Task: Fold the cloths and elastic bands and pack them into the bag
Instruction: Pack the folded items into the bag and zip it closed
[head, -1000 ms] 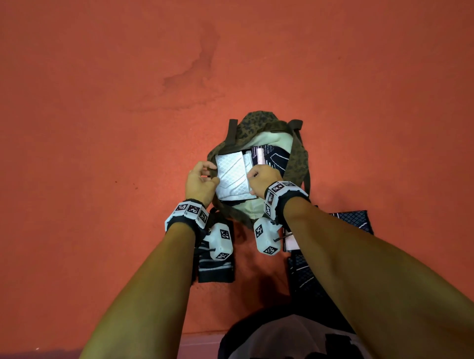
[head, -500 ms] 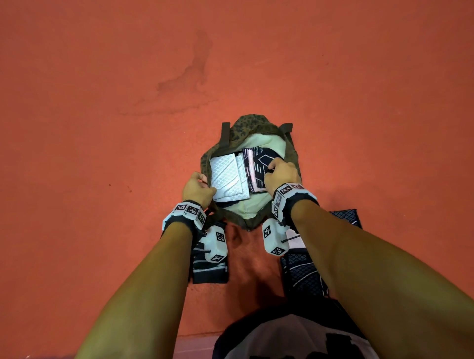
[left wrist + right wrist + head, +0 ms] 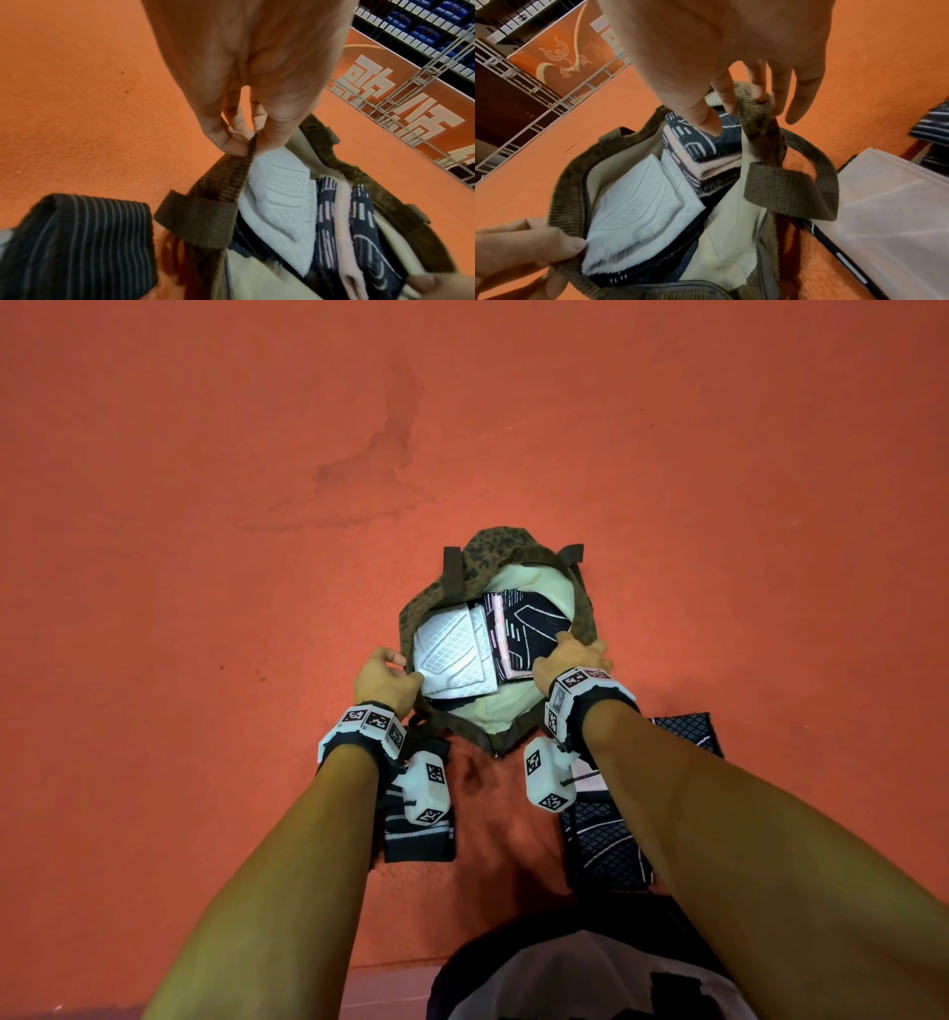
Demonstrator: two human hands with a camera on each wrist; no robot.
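The orange floor (image 3: pixel 205 608) carries everything. On it the bag (image 3: pixel 436 593), corduroy outside with a pale lining, is held open from both sides. Inside, a white folded cloth (image 3: pixel 452 649) lies toward the left wall, and a dark patterned folded cloth (image 3: pixel 524 629) with a pink layer is stood just beside it, toward the right wall. Outside the bag, a dark mesh cloth (image 3: pixel 606 845) lies on the floor under the right forearm, and a dark striped elastic band (image 3: pixel 418 839) lies under the left wrist.

The left hand (image 3: pixel 385 680) is clamped on the bag's left rim, which is pinched between thumb and fingers. The right hand (image 3: pixel 567 660) is curled over the right rim, with the thumb laid on the dark cloth.

Judged step: the mouth is being spread so the packed pieces settle. It is best done with both rims drawn evenly apart and the dark stack pressed flat, so folds are not disturbed and room is left for the remaining pieces.

The left wrist view alone shows the pinch on the rim and the band's fine stripes. The right wrist view alone shows the open zip and a pale folded piece (image 3: pixel 885 213) on the floor beside the bag. Only the head view shows the whole layout.
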